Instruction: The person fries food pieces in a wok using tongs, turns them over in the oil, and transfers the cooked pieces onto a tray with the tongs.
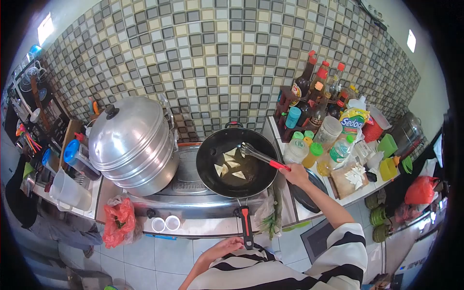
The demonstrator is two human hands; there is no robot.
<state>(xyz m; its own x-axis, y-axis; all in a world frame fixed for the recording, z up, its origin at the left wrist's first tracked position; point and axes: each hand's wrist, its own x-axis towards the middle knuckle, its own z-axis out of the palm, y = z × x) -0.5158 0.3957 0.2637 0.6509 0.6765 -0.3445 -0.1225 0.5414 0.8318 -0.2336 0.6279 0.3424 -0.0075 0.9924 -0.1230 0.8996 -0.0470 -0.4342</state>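
In the head view, the right hand [296, 174], right of the centre of the frame, is closed around the red grip of metal tongs [262, 156]. The tips of the tongs are inside the dark pan [209, 150], at the centre, beside a pale piece near its upper side; whether they pinch this piece, I cannot tell. Several pale triangular pieces [238, 174] lie in the shallow oil [250, 167] of this pan, some close to each other.

The left hand [229, 245], at the lower centre, is next to the end of the pan handle [245, 224]; whether it grips or only touches, I cannot tell. This handle reaches out past the edge of the stove [193, 209], towards the striped clothes, so in my judgement a bump of the body could turn or tip the pan and spill the oil. Pieces lying close could stick together, and a quick flip by the tongs could splash the bare right forearm. The big steamer pot [140, 150] stands near, at the left
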